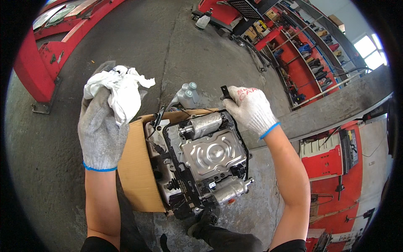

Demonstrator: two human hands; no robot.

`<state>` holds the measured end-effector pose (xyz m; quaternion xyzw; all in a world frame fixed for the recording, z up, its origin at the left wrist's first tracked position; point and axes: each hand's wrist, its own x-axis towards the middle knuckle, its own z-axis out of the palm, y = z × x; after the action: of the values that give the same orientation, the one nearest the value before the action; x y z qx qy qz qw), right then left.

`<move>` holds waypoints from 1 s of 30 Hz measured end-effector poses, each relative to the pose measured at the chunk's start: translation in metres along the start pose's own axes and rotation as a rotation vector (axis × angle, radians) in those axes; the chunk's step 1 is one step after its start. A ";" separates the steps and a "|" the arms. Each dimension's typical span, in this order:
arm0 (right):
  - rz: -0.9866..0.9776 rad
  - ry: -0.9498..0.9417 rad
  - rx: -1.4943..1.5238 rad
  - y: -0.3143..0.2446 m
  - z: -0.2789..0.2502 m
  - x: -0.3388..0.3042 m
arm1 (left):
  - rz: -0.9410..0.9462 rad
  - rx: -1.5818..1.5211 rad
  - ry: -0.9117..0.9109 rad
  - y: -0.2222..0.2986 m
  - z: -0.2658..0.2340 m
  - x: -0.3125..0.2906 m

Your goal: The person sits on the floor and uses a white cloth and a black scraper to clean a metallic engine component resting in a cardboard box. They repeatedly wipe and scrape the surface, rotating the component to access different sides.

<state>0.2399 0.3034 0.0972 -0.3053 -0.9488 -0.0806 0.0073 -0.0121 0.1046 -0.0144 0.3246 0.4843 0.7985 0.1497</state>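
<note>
My left hand (100, 136), in a grey-stained knit glove, is closed around a crumpled white rag (124, 90). On the right, my right hand (252, 110) wears a cleaner white glove with red marking and pinches a small black flat bracket (226, 92) with a hole in it. Below and between both hands lies a metal transmission control unit (215, 153) with a stamped silver cover, two silver cylinders and black wiring parts. It rests on an open cardboard box (138, 172), which holds more metal and black parts along its left side. Neither hand touches the unit.
Grey plastic bottles (187, 96) stand just behind the box. A red lift post (37, 71) rises at the far left. Shelves (306, 59) of parts and a white spray bottle (203, 20) are farther back. My shoe (205, 220) is close to the box.
</note>
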 end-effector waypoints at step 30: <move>0.093 -0.095 0.059 0.005 -0.010 -0.019 | -0.296 -0.849 -0.059 0.013 0.008 0.003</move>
<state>0.2579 0.2950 0.1064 -0.3520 -0.9349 -0.0374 -0.0250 -0.0084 0.1054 0.0002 0.1843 0.1505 0.8869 0.3959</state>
